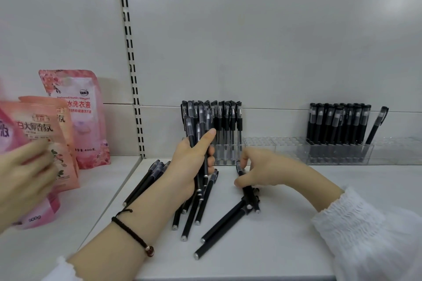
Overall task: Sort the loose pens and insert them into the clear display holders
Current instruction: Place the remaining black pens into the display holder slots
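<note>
While the left grip (190, 166) holds a bundle of pens (191, 131) upright with its fingers curled round them, the right grip (265, 170) pinches one pen (240, 170) low on the shelf (296, 246). More loose pens (222, 222) lie near both hands. Clear holders (285, 150) at the back carry two groups of standing pens.

Head-worn wide view, facing forward-down, near the loose pens (222, 222)
</note>
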